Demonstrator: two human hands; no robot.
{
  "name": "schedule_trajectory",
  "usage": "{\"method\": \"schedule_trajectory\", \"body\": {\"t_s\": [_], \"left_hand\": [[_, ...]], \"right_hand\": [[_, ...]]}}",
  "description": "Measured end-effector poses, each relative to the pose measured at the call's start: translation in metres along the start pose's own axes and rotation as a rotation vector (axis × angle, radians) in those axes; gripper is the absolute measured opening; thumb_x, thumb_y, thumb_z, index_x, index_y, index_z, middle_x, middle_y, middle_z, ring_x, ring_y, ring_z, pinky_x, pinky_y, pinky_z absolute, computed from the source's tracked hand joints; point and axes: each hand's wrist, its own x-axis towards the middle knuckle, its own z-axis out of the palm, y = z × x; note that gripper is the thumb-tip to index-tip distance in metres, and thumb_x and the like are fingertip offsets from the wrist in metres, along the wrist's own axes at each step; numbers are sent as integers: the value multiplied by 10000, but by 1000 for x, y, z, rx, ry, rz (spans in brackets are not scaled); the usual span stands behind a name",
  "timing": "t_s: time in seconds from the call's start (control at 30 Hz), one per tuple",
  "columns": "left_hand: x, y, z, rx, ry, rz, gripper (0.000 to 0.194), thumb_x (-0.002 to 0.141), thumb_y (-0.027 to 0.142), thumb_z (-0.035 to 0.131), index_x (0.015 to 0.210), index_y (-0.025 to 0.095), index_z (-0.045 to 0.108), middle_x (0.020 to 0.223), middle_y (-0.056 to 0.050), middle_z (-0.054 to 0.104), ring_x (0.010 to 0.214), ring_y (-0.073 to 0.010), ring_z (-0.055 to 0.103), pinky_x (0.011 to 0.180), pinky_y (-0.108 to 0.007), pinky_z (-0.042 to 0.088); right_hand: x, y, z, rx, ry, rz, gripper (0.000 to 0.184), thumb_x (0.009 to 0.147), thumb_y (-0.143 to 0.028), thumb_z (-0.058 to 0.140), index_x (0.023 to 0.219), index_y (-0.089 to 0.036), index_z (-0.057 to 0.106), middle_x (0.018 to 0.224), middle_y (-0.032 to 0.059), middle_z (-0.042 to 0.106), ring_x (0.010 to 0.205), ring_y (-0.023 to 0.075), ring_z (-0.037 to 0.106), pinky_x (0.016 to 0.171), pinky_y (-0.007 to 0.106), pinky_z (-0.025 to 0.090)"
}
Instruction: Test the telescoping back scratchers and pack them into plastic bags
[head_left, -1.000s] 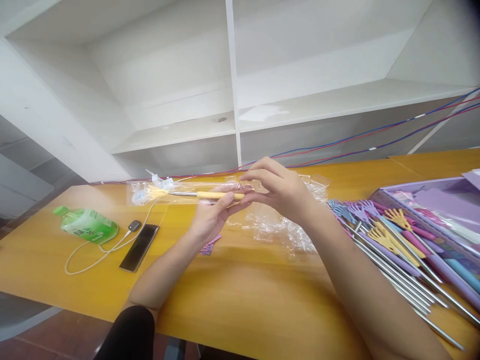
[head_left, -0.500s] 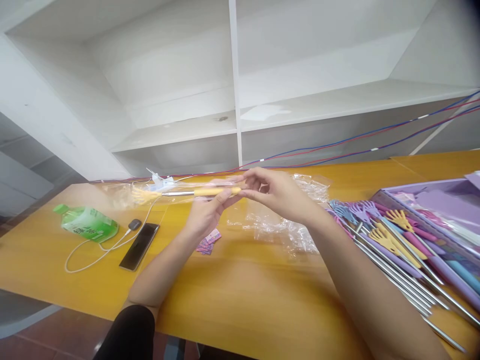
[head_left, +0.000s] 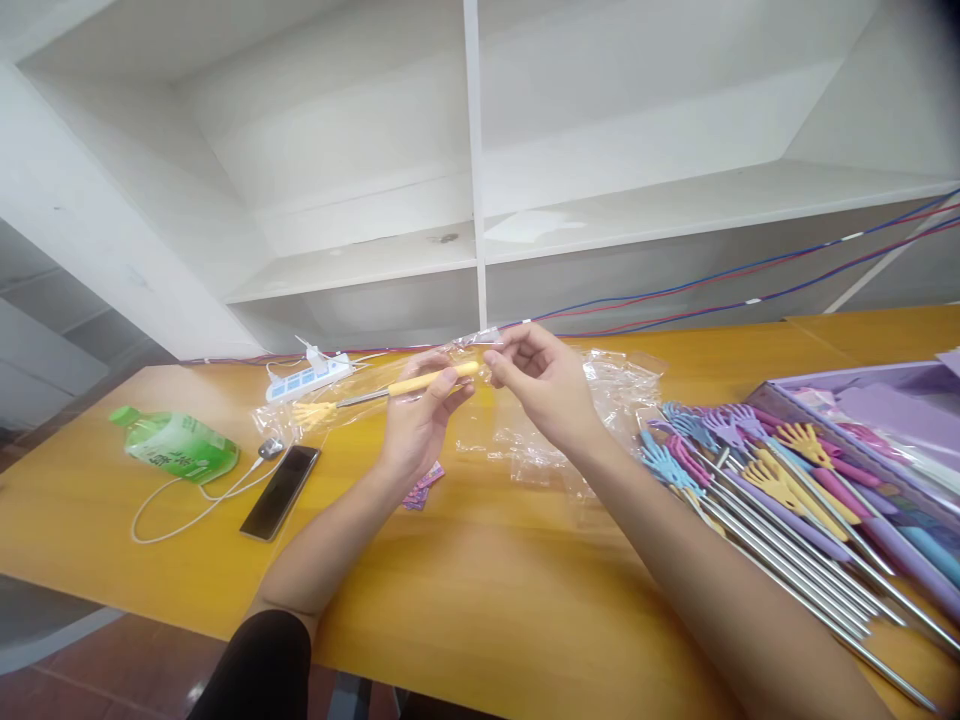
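Note:
A yellow back scratcher (head_left: 411,384) with a metal rod lies inside a clear plastic bag (head_left: 360,385), its hand-shaped end pointing left. My left hand (head_left: 417,425) is closed around its yellow handle, thumb on top, through the bag. At the handle's right end, my right hand (head_left: 536,375) pinches the edge of the bag between thumb and fingertips. Below my left hand lie several small pink-purple printed cards (head_left: 421,488), partly hidden by it. Loose clear bags (head_left: 600,440) lie on the table beneath and behind my right hand.
Several back scratchers (head_left: 780,500) in mixed colours lie at the right beside a purple box (head_left: 862,378). Left stand a phone (head_left: 279,493), a lying green bottle (head_left: 176,443), a white cable and a power strip (head_left: 311,377). White shelving (head_left: 471,150) rises behind the table.
The bagged back scratcher has tilted, its hand-shaped end now lower at left. My right hand has shifted slightly right, off the handle's end, and holds the bag's edge there.

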Motion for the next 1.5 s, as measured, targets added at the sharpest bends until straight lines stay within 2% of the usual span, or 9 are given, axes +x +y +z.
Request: {"method": "schedule_trajectory", "body": {"t_s": [0.13,0.27,0.5,0.63,0.73,0.9,1.1,1.27,1.5], "left_hand": [[-2,-3,0,-12,17,-44,262,825,299,906,984,239,707,1049,18,719,1010,-143,724,995,-334,615],[-3,-3,0,-24,-40,-76,243,849,317,885,992,252,700,1077,20,719,1071,-161,717,1078,-393,574],[-8,-9,2,-6,-29,-32,352,846,291,885,1162,313,731,1037,37,690,860,-84,647,837,-237,544],[-10,-13,4,-6,-15,-11,350,876,307,867,1200,312,735,1040,26,690,881,-90,653,834,-232,542],[-11,-13,6,0,-16,-4,335,858,318,883,1158,301,734,1072,15,716,982,-133,682,926,-291,559],[-10,-12,6,-27,-26,0,263,843,304,894,1051,269,738,1080,18,716,1028,-153,692,1039,-378,564],[-9,-11,5,-19,6,-2,279,838,334,905,1053,271,739,1045,34,710,1015,-140,705,1062,-386,557],[-9,-12,4,-30,-12,13,260,846,318,902,1035,262,732,1032,34,715,983,-137,710,1043,-382,564],[-7,-12,2,1,-30,-7,282,846,347,904,1054,261,735,1068,6,744,1046,-190,739,1057,-425,563]], "right_hand": [[-11,4,13,-37,52,-130,210,957,-400,740,1038,-227,653,740,-41,568,693,122,566,677,286,494],[-16,7,17,-144,78,-175,181,1008,-392,686,1110,-249,732,751,-27,542,703,135,531,667,292,466],[-16,12,19,-219,204,-193,198,1029,-347,656,1099,-267,824,816,5,579,756,146,564,682,303,494],[-23,15,25,-313,257,-351,219,1033,-305,641,1184,-278,797,770,-9,552,724,149,553,703,327,519],[-27,18,28,-355,248,-422,173,1027,-304,660,1173,-275,746,744,-19,555,700,151,555,715,341,532],[-26,21,27,-279,223,-404,97,1008,-306,696,1080,-254,658,802,-17,582,714,136,578,677,317,509],[-26,24,27,-249,212,-402,129,1018,-343,683,1095,-247,647,837,3,623,724,143,610,677,328,548],[-25,18,26,-421,201,-578,58,1016,-245,681,1074,-252,688,801,6,661,709,146,616,646,323,546],[-21,22,18,-571,154,-704,174,1016,-213,680,1171,-268,737,925,48,728,760,155,652,683,334,573]]}}
